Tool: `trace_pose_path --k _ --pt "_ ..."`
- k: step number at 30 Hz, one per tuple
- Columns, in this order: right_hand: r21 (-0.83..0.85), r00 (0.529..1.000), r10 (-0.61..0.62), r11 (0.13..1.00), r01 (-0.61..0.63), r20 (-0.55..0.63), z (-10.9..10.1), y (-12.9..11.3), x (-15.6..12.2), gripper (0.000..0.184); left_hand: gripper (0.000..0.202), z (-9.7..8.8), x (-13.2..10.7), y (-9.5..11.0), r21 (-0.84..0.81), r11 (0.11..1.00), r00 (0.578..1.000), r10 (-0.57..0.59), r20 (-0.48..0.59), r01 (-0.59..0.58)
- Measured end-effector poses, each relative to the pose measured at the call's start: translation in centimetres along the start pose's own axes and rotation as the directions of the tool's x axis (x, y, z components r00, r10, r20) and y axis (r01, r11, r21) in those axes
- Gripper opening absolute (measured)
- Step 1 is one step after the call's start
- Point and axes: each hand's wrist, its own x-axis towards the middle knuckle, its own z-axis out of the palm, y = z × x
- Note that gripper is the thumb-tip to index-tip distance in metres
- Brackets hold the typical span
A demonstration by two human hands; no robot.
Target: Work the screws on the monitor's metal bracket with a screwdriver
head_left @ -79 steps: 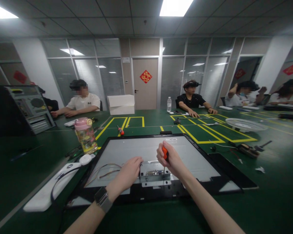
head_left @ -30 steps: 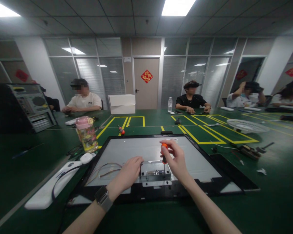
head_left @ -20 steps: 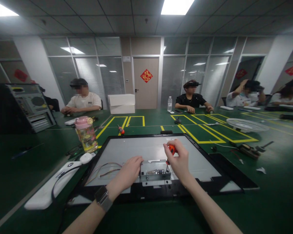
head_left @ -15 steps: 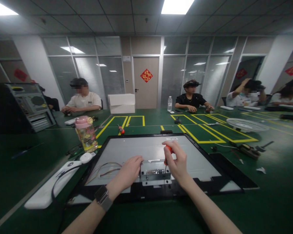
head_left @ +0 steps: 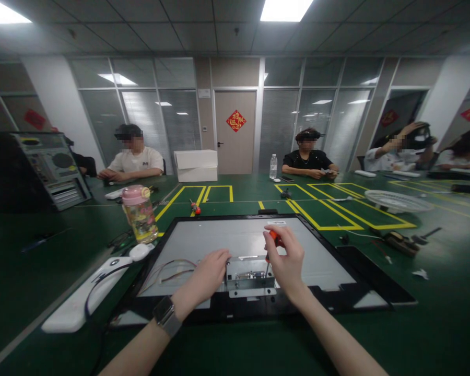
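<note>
A flat display panel with a black frame lies face-down or face-up, I cannot tell which, on the green table in front of me. Near its close edge stands a silver metal bracket with a small hinge-like part on it. My left hand grips the bracket's left end, fingertips partly hidden behind it. In my right hand is a screwdriver with a red-orange handle, held upright, its shaft reaching down to the bracket's right part. Thin wires lie on the panel to the left.
Left of the panel are a white power strip, a pink-lidded bottle and an opened computer case. A black slab lies at the right, with a tool-like device beyond it. Several people sit across the table.
My right hand and the screwdriver have shifted very slightly right, with the handle turned a little. My left hand stays on the bracket. Across the table, a person at right moved their raised arms.
</note>
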Motion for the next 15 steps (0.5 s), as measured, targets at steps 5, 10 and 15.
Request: trace_pose_path --k 5,10,15 --pt "-0.046 0.995 -0.063 0.997 0.060 -0.072 -0.3 -0.2 -0.1 0.007 0.042 -0.2 0.0 0.2 0.009 1.000 1.000 -0.001 0.007 0.001" --pt "0.036 0.999 -0.039 0.999 0.039 -0.007 -0.2 -0.3 -1.2 0.022 0.042 -0.4 -0.1 0.3 0.006 1.000 1.000 0.005 0.003 -0.005" --pt "0.069 0.999 0.032 0.997 -0.033 0.017 0.2 -0.1 -1.3 0.027 0.042 -0.1 -0.2 0.1 0.007 1.000 1.000 0.007 0.000 -0.007"
